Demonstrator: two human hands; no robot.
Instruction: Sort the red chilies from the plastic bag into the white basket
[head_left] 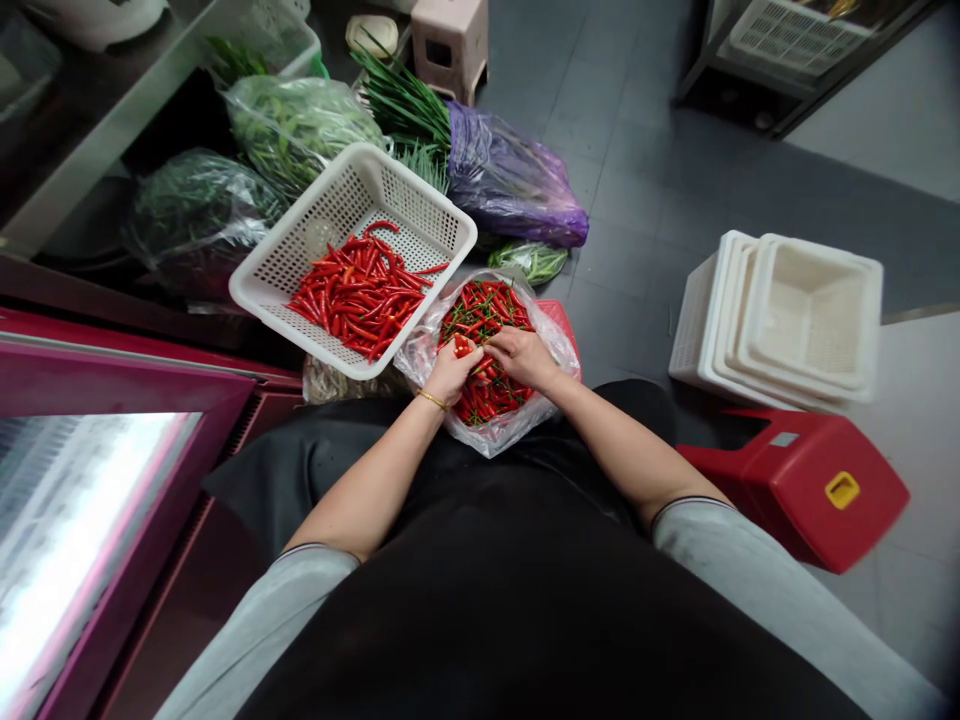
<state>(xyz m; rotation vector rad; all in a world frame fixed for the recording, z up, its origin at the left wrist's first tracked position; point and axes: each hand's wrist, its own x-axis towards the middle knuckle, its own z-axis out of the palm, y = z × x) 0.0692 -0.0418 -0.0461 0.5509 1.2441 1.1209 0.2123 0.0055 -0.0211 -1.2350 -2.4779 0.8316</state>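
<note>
A clear plastic bag (491, 440) full of red chillies with green stems (487, 395) stands open in front of me. Over its left part my left hand (450, 370) is closed around some red chillies, and a bracelet circles that wrist. My right hand (521, 358) is over the bag's middle, fingers pinched together close to the left hand's fingertips; whatever it grips is too small to make out. To the left of the bag, a tilted white perforated basket (277, 265) holds a heap of red chillies (360, 295), mostly without visible stems.
Bagged greens (300, 130) and a purple bag of long green stalks (510, 180) lie behind the basket. A pink stool (450, 40) stands farther back. At right are stacked white baskets (814, 310) and a red bin (817, 480). A lit cabinet (97, 500) borders the left.
</note>
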